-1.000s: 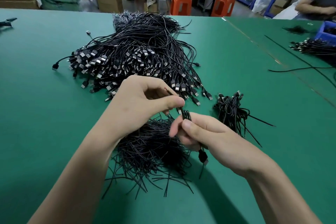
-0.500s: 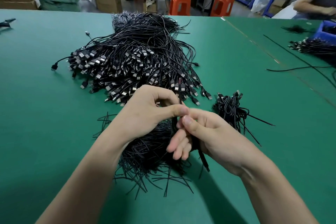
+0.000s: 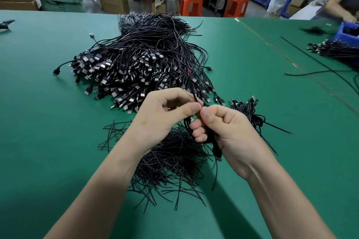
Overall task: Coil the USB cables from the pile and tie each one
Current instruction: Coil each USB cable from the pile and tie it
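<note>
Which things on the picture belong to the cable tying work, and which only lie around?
Job: cable pile; coiled cable in right hand; left hand; twist ties; tied bundles.
Around: orange stools; cardboard box; blue bin.

The coiled cable (image 3: 208,137) is mostly buried inside the right hand (image 3: 231,134); how many loops it has cannot be told. The left hand (image 3: 165,114) covers the near edge of the cable pile (image 3: 139,64) and part of the twist ties (image 3: 174,163). At 2 o'clock, the blue bin (image 3: 347,32) is cut by the frame edge, its contents blurred.
</note>
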